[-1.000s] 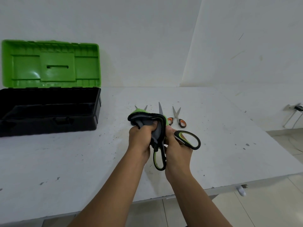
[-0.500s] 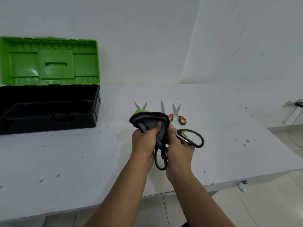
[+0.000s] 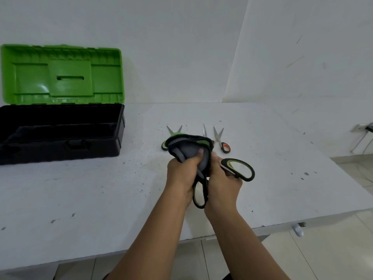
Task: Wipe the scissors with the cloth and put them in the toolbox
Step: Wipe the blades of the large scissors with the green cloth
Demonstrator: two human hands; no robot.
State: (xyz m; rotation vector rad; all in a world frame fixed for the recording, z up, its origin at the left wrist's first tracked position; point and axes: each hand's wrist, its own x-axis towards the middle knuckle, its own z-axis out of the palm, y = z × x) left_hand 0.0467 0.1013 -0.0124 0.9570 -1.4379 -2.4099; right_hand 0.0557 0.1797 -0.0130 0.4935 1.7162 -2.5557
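My left hand (image 3: pixel 182 174) grips a grey cloth with black and green edging (image 3: pixel 189 147), bunched around the blades of black-and-green scissors (image 3: pixel 240 170). My right hand (image 3: pixel 224 180) holds those scissors near the handles; one loop sticks out to the right, the other hangs below between my hands. The blades are hidden inside the cloth. The black toolbox (image 3: pixel 60 146) stands open at the left, its green lid (image 3: pixel 62 75) upright against the wall.
On the white table (image 3: pixel 80 195) behind my hands lie green-handled scissors (image 3: pixel 173 132), a single steel blade tip (image 3: pixel 204 130) and orange-handled scissors (image 3: pixel 221 141). The table's front edge runs just below my wrists. Cables hang at the far right wall.
Both hands have stayed together over the table, shifting only slightly; the cloth has worked a little along the scissors. The view has tilted slightly.
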